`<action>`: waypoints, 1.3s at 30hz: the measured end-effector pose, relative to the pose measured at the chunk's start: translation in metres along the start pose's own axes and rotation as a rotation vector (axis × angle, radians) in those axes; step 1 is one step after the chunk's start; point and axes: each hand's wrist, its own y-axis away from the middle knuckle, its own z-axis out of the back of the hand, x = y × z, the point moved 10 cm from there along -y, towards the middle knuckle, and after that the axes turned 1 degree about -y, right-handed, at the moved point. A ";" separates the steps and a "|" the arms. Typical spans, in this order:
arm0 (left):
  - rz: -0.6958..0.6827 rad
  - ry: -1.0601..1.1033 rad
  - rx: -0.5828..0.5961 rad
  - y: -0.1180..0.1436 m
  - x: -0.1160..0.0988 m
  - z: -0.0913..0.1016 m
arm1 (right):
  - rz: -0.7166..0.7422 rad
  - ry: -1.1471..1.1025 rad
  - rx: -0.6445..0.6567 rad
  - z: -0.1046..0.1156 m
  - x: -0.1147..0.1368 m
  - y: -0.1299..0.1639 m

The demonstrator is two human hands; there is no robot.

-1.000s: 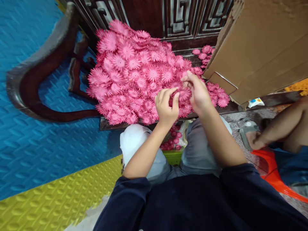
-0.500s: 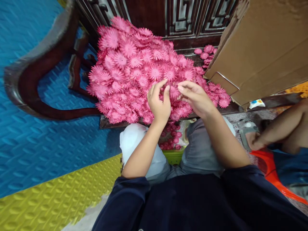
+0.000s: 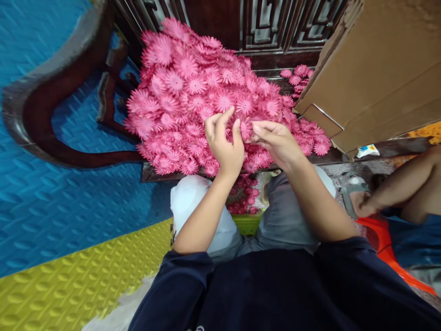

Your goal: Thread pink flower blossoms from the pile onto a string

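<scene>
A large heap of pink artificial flowers [image 3: 196, 86], each a daisy-like disc of narrow petals, is piled on a dark wooden bench. Over its front part, my right hand [image 3: 277, 142] is closed in a pinch at the edge of one pink flower [image 3: 245, 128]. My left hand [image 3: 225, 145] is just to the left of that flower, its thumb and forefinger apart in a curve. The left thumb tip comes close to the petals; whether it touches them I cannot tell.
A cardboard box [image 3: 382, 69] stands on the right of the bench. A curved wooden armrest [image 3: 31, 115] is at left. More flowers lie in a green container [image 3: 245, 224] between my knees. Another person's leg [image 3: 403, 184] is at right, near a red stool [image 3: 382, 243].
My right fingers have drawn together on the flower's edge, and the flower has shifted slightly left. My left hand has moved a little left, its thumb and forefinger still apart.
</scene>
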 end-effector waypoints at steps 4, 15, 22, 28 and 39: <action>-0.066 -0.026 0.024 -0.001 -0.006 -0.001 | -0.013 -0.061 -0.025 0.004 -0.003 -0.001; -0.164 0.018 0.162 -0.008 -0.018 -0.011 | -0.062 -0.172 -0.096 0.015 -0.012 -0.004; -0.161 0.000 0.184 -0.009 -0.017 -0.009 | -0.156 -0.280 -0.027 0.000 -0.018 0.000; -0.185 -0.150 0.146 -0.007 -0.017 -0.006 | -0.282 -0.364 -0.109 -0.001 -0.039 0.000; -0.252 -0.224 0.173 -0.007 -0.018 -0.009 | -0.349 -0.309 -0.152 0.009 -0.043 0.005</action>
